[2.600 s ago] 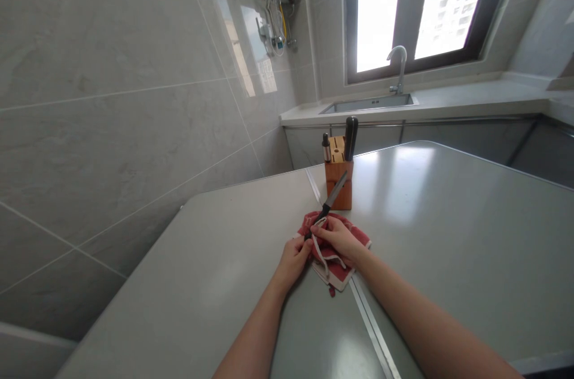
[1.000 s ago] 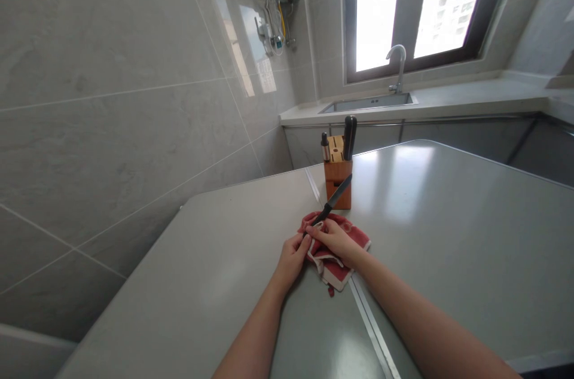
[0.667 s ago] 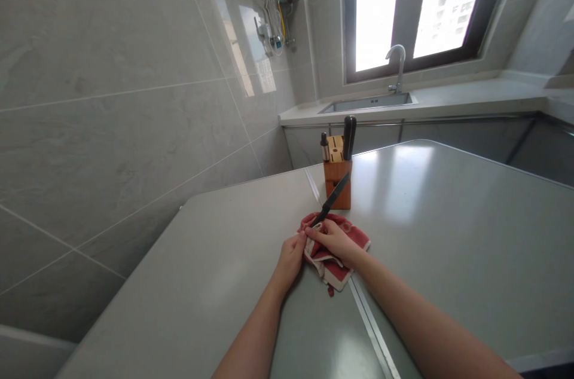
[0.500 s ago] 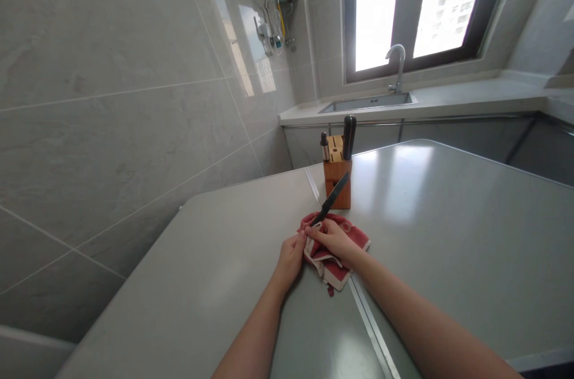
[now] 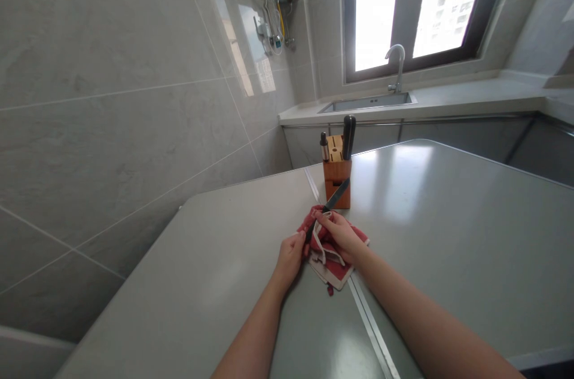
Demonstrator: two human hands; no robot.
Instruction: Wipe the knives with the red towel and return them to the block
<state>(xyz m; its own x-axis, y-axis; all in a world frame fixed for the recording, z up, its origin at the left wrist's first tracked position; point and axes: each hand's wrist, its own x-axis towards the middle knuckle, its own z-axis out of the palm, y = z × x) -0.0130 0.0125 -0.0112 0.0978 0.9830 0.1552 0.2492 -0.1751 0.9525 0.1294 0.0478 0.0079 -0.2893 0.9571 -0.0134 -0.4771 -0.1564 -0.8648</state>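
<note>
A dark-bladed knife [image 5: 337,193] points up and away to the right, its tip in front of a wooden knife block [image 5: 337,173]. My left hand [image 5: 290,252] is closed around the knife's handle end, low on the left. With my right hand [image 5: 341,235] I pinch a red and white cloth [image 5: 338,268] against the knife, near where blade and handle meet. The rest of the cloth hangs bunched beneath my right hand, touching the table. My fingers and the folds hide part of the knife.
The block on the grey table [image 5: 430,247] holds a large black-handled knife [image 5: 348,137] and a smaller dark-handled tool [image 5: 324,147]. Beyond are a counter with a sink [image 5: 368,103] and a faucet [image 5: 396,68]. A tiled wall [image 5: 134,98] rises at left.
My right hand has slid a little up along the knife toward the blade with the cloth, baring more of the handle. The knife's tip sits slightly lower. My left hand has barely moved.
</note>
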